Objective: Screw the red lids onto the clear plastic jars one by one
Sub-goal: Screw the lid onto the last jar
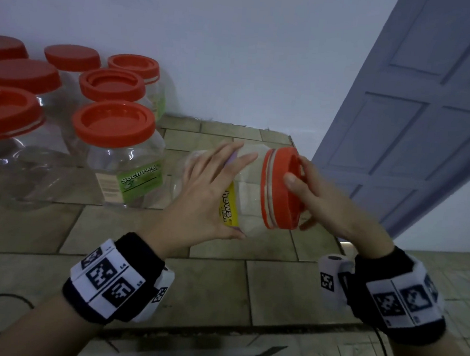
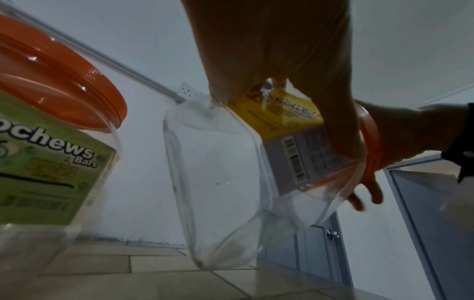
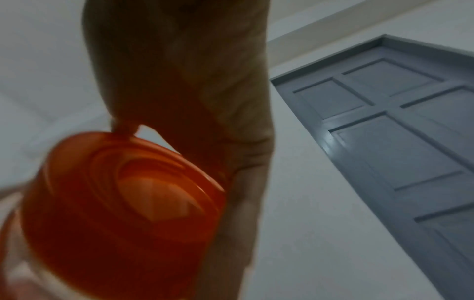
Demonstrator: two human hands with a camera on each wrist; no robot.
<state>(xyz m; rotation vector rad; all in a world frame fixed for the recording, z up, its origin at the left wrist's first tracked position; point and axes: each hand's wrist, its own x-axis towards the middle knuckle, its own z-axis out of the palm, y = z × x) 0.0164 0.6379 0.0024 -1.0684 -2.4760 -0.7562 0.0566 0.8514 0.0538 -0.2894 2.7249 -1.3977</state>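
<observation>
A clear plastic jar point(image 1: 251, 184) with a yellow label lies on its side in the air above the tiled surface point(image 1: 221, 282). My left hand point(image 1: 213, 187) holds its body, fingers spread over the top and thumb underneath. The red lid point(image 1: 276, 186) sits on the jar's mouth, facing right. My right hand point(image 1: 310, 199) grips the lid's rim, thumb on top and fingers below. From the left wrist view the jar point(image 2: 220, 182) tilts bottom-down, my left hand point(image 2: 282, 60) around it and the lid point(image 2: 369, 146) at the far end. The right wrist view shows the lid point(image 3: 123, 203) close up and blurred.
Several clear jars with red lids stand at the back left, the nearest one green-labelled point(image 1: 116, 153) point(image 2: 51, 162). A grey-blue panelled door point(image 1: 427, 121) stands open on the right, past the tiled surface's right edge. A black cable point(image 1: 3, 298) lies at the lower left.
</observation>
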